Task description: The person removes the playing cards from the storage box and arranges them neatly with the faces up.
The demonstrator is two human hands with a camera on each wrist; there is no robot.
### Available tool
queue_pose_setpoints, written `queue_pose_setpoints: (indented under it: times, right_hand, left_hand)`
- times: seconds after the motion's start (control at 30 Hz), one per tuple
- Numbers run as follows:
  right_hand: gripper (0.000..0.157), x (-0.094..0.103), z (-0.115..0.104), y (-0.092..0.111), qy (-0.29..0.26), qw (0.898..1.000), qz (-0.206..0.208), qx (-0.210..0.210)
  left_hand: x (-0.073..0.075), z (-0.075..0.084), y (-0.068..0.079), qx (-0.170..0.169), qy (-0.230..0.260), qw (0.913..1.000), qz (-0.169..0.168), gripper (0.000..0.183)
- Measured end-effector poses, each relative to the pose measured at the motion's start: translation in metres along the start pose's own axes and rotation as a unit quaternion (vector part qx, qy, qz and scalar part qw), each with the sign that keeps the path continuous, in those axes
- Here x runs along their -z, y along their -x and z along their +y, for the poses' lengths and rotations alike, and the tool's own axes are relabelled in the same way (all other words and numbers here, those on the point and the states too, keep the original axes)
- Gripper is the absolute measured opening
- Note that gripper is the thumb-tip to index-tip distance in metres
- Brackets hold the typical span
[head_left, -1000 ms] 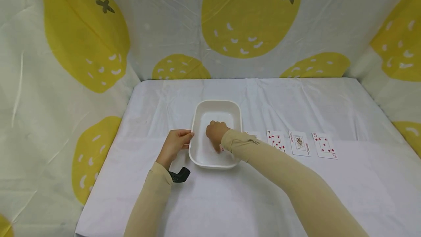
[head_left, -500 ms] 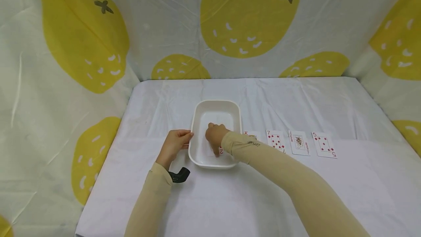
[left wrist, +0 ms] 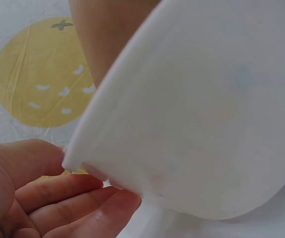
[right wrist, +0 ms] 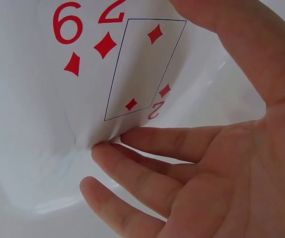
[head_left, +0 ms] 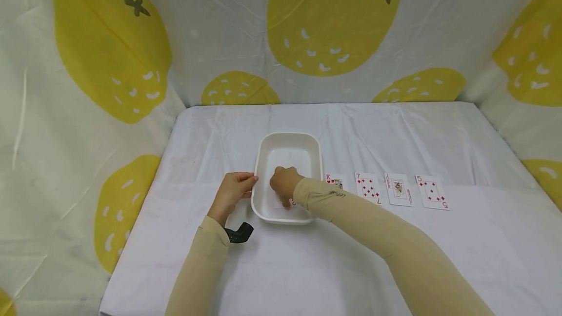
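Observation:
A white plastic tray stands on the table in the head view. My left hand pinches its left rim; in the left wrist view, the thumb lies on the rim and the fingers sit under it. My right hand reaches down into the tray. In the right wrist view, its thumb and fingertips span a two of diamonds playing card, touching opposite edges. Another diamond card, reading 6 or 9, lies partly beneath it. The right hand hides most of the cards in the head view.
Right of the tray lie a king of hearts, partly behind the right sleeve, a seven of diamonds, a joker and a five of diamonds. A black curved piece sits at my left wrist. Lemon-print cloth rises behind the table.
My right hand has shifted slightly left inside the tray, uncovering more of the king of hearts beside it. The left hand keeps its hold on the rim.

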State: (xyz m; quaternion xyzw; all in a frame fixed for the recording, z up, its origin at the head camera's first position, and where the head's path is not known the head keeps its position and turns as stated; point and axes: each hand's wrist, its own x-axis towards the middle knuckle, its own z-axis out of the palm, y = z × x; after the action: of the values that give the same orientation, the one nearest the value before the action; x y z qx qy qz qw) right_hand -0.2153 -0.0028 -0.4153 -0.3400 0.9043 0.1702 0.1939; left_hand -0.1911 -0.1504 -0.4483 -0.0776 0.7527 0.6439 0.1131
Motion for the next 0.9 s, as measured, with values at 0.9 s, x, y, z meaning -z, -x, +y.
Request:
queue_pose_setpoints:
  times: [0.9]
  right_hand:
    - [0.071,0.044,0.053,0.04,-0.04,0.995,0.093,-0.025]
  left_hand:
    - [-0.003,0.001,0.002,-0.005,0.013,0.9999,-0.007,0.028]
